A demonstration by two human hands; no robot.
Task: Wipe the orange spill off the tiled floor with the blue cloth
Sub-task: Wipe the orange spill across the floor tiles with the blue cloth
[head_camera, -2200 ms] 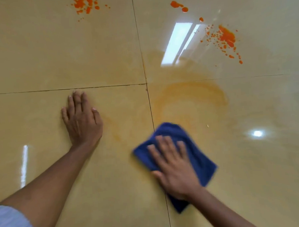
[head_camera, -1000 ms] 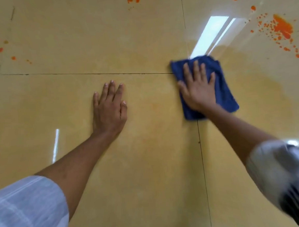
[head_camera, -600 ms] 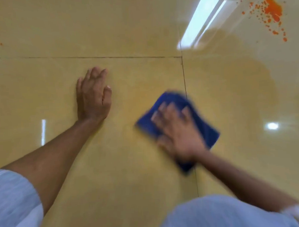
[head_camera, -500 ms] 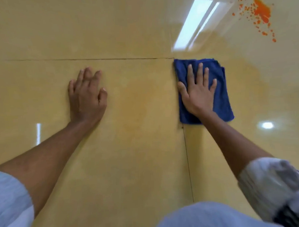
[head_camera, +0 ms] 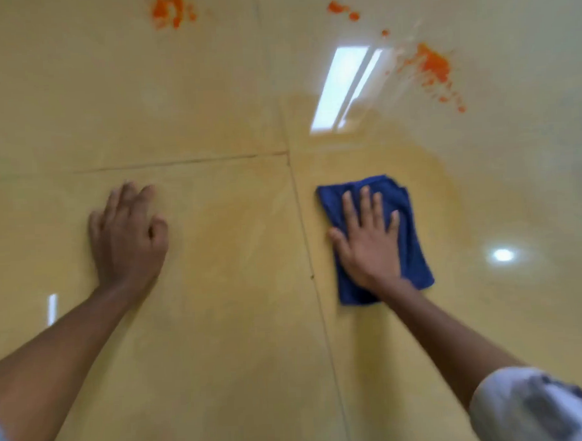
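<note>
The blue cloth (head_camera: 406, 215) lies flat on the tan tiled floor (head_camera: 221, 340), just right of a vertical grout line. My right hand (head_camera: 367, 243) presses down on it, fingers spread and pointing away from me. My left hand (head_camera: 127, 237) rests palm-down on the floor to the left, holding nothing. Bright orange spill patches sit far ahead: one at upper right (head_camera: 433, 67), small blobs (head_camera: 342, 10) near the top middle, and another at upper left (head_camera: 170, 10). A faint orange smear (head_camera: 424, 168) surrounds the cloth.
Ceiling lights reflect off the glossy tiles as a bright bar (head_camera: 344, 88) ahead of the cloth and a round spot (head_camera: 503, 254) to its right. Grout lines cross just left of the cloth. My light sleeve (head_camera: 538, 406) shows at lower right.
My right hand has kept sweeping the cloth back and forth and now has it just right of the grout line. The view tilted up, showing more orange patches. My left hand stayed planted.
</note>
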